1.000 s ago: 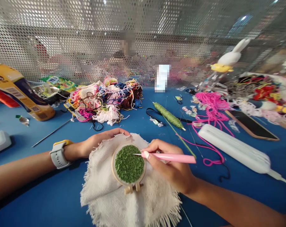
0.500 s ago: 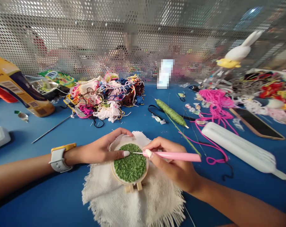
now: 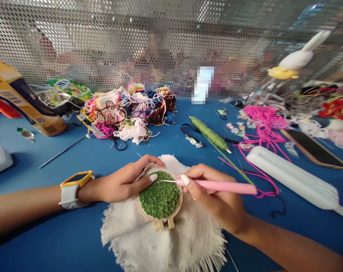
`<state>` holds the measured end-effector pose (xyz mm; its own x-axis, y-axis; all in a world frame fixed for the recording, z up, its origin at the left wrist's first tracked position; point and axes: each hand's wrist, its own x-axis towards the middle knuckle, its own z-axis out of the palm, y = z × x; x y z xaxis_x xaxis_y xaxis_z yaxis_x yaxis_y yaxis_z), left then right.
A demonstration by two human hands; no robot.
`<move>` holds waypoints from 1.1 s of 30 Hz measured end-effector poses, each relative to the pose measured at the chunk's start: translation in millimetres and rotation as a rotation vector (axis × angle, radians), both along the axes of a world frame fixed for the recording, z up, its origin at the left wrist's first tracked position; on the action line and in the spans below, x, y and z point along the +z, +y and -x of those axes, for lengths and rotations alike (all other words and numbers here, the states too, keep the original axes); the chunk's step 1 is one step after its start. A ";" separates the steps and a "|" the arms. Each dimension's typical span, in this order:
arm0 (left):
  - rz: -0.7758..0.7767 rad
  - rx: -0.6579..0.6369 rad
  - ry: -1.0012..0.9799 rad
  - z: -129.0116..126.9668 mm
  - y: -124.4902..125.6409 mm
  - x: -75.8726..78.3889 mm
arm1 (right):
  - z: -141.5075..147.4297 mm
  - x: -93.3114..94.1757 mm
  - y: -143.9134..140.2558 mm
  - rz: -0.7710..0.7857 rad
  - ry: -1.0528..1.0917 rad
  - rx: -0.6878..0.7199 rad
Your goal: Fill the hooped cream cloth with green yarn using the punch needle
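My left hand grips the left rim of a small wooden embroidery hoop, its thumb lying on the green looped yarn that fills the middle. White fringed cloth spreads out around the hoop. Pinched in my right hand is a pink punch needle, held almost level with its metal tip over the green loops. Green yarn runs from the back end of its handle to a wound bobbin of green yarn beyond.
A heap of mixed yarn lies at the back, with a yellow bottle to its left. Right of me are pink yarn, a white hot glue gun-like device and a phone. A perforated metal screen stands behind.
The punch needle and my right hand have shifted slightly right, with the tip drawn back from my left thumb. My left thumb has moved up a little on the loops. The view has shifted slightly.
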<state>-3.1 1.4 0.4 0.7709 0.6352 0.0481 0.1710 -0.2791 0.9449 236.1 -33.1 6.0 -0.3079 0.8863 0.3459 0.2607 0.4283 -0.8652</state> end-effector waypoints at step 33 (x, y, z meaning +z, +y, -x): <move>-0.648 0.168 0.119 -5.1 -11.1 -1.1 | 6.2 11.0 -0.6 -0.066 -0.068 0.193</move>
